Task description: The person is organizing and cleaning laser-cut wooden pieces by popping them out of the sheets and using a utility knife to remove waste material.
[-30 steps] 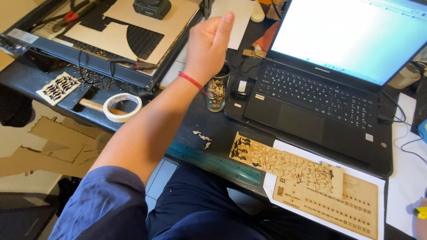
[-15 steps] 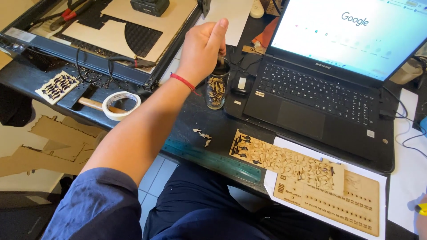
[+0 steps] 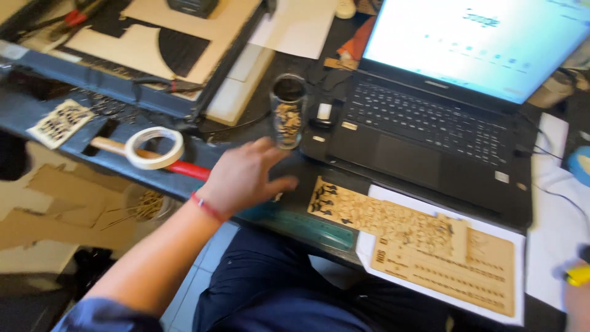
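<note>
A cluttered dark workbench (image 3: 153, 178) carries an open laptop (image 3: 430, 123) with a lit screen, a roll of white tape (image 3: 155, 147) and sheets of pale cut board at the far left. The left hand (image 3: 246, 178) hovers low over the near edge of the bench, fingers spread and loosely curled, holding nothing; it is blurred, so whether the fingertips touch the surface cannot be told. Just beyond it stands a clear glass jar (image 3: 287, 110) holding small wooden pieces, upright and apart from the hand. To the right of the hand lies a thin laser-cut wooden sheet (image 3: 369, 212) on white paper. Only a sliver of the right hand (image 3: 579, 301) shows at the lower right corner beside something yellow; its grip cannot be told. A careless sweep of the hand could tip the jar and scatter its pieces against the laptop
</note>
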